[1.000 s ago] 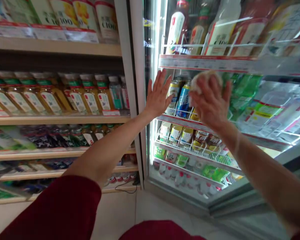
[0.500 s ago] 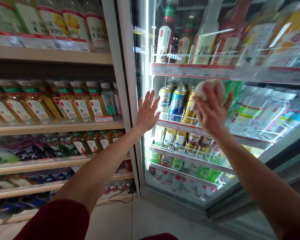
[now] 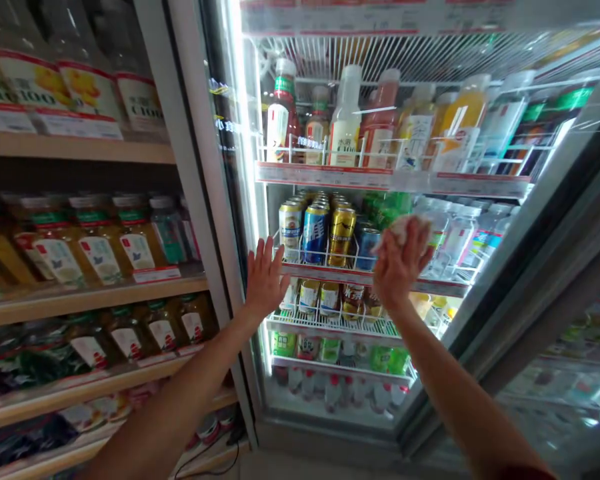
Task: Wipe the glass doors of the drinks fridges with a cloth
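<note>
A glass-fronted drinks cooler (image 3: 340,427) is in front of me, its inside brightly lit. My left hand (image 3: 266,277) is raised at the glass by the left frame, palm forward and fingers apart, holding nothing. A crumpled whitish cloth (image 3: 405,227) is in my right hand (image 3: 399,270), pressed flat against the glass as far as I can see; the hand hides part of it. Behind the glass, between my hands, stand a blue can (image 3: 314,235) and a gold can (image 3: 341,237). Reflections show on the pane.
Left of the cooler, a wooden shelf unit (image 3: 95,297) holds rows of juice bottles (image 3: 97,247). Thick grey door frames (image 3: 485,313) run down the right side, with another glass pane beyond. A black cable (image 3: 215,472) lies at the bottom left.
The view has swung right and up, bringing more of the cooler into sight. My right hand and cloth have moved lower relative to the upper shelf. My left hand stays near the left frame.
</note>
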`<state>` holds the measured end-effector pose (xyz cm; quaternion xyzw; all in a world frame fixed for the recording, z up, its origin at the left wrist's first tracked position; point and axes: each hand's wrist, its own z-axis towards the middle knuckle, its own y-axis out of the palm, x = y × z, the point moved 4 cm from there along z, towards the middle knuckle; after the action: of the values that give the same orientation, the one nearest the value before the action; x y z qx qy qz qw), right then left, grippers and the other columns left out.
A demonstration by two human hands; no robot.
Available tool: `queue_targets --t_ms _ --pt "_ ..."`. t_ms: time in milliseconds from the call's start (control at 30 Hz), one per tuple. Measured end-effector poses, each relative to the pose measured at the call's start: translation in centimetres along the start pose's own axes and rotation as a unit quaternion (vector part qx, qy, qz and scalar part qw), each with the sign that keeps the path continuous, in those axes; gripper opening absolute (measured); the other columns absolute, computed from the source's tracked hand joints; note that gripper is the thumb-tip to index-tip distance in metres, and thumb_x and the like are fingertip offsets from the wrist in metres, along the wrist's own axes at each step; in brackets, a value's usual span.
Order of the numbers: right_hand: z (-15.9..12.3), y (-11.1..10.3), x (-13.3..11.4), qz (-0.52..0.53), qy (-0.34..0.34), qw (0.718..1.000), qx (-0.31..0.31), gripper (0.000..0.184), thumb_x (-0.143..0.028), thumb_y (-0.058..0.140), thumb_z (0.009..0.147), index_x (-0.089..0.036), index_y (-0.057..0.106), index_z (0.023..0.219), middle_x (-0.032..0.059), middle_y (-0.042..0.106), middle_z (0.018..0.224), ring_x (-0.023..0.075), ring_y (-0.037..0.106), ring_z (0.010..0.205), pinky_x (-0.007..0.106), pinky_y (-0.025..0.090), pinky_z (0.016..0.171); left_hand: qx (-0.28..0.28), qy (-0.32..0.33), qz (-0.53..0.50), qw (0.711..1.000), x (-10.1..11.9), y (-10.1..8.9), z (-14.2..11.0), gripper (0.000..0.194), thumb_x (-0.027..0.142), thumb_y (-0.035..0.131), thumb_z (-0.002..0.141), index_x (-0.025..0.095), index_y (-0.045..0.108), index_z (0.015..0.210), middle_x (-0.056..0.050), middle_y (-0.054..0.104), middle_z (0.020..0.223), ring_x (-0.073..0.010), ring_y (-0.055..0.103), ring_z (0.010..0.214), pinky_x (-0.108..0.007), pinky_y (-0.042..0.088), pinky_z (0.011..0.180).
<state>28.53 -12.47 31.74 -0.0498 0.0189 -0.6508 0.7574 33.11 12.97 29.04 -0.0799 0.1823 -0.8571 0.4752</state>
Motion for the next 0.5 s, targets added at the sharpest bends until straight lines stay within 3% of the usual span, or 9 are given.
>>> queue_targets --t_ms 67,133,200,300,333,500 --pt "-1.6 0.9 -2.3 0.027 -0.123 0.987 -0.096 0.054 -0.024 0.048 0.086 -0.038 0.034 0.136 -0.0016 0.028 0.149 0.0243 0.019 0.139 0.055 0.016 0.111 0.001 -0.002 -0.001 1.0 0.1 0.1 -0.4 0.072 0.028 0.049 0.085 0.025 0.01 0.145 -0.011 0.012 0.152 -0.0264 0.005 0.141 -0.052 0.014 0.112" --pt "-2.9 1.9 -4.6 0.053 -0.257 0.945 -0.197 0.052 -0.024 0.048 0.087 -0.042 0.035 0.133 -0.0061 0.036 0.145 0.0177 0.026 0.137 0.048 0.015 0.114 -0.002 0.004 0.001 1.0 0.0 0.2 -0.7 0.071 0.028 0.049 0.085 0.023 0.011 0.145 -0.012 0.013 0.152 -0.0268 0.005 0.141 -0.052 0.015 0.112" --pt "-2.6 2.4 -5.2 0.052 -0.262 0.937 -0.226 0.047 -0.027 0.047 0.088 -0.043 0.037 0.132 -0.0072 0.039 0.143 0.0171 0.026 0.137 0.048 0.011 0.114 -0.012 0.017 0.01 1.0 -0.1 0.2 -1.1 0.07 0.027 0.049 0.085 0.023 0.013 0.145 -0.013 0.015 0.151 -0.0273 0.007 0.14 -0.052 0.016 0.112" --pt "-0.9 2.4 -4.3 0.04 -0.146 0.972 -0.179 0.047 -0.031 0.047 0.088 -0.039 0.038 0.133 -0.0024 0.036 0.145 0.0225 0.018 0.14 0.054 0.003 0.113 -0.026 0.029 0.025 0.999 -0.4 0.2 -2.2 0.067 0.027 0.049 0.085 0.024 0.016 0.144 -0.013 0.02 0.15 -0.0274 0.011 0.14 -0.052 0.019 0.111" --pt "-1.0 2.3 -4.3 0.054 -0.147 0.973 -0.169 0.047 -0.03 0.047 0.088 -0.038 0.037 0.133 -0.0019 0.037 0.144 0.0218 0.017 0.14 0.053 0.003 0.114 -0.032 0.028 0.029 0.999 -0.5 0.2 -2.7 0.066 0.027 0.049 0.085 0.024 0.018 0.144 -0.013 0.022 0.15 -0.0274 0.012 0.14 -0.052 0.02 0.11" --pt "-4.1 2.2 -6.3 0.117 -0.338 0.908 -0.219 0.042 -0.022 0.044 0.089 -0.038 0.042 0.128 -0.0092 0.046 0.138 0.0099 0.027 0.136 0.04 0.006 0.117 -0.057 0.026 0.04 0.997 -0.5 0.3 -4.9 0.066 0.022 0.052 0.083 0.023 0.023 0.142 -0.014 0.026 0.148 -0.0267 0.014 0.139 -0.051 0.023 0.11"
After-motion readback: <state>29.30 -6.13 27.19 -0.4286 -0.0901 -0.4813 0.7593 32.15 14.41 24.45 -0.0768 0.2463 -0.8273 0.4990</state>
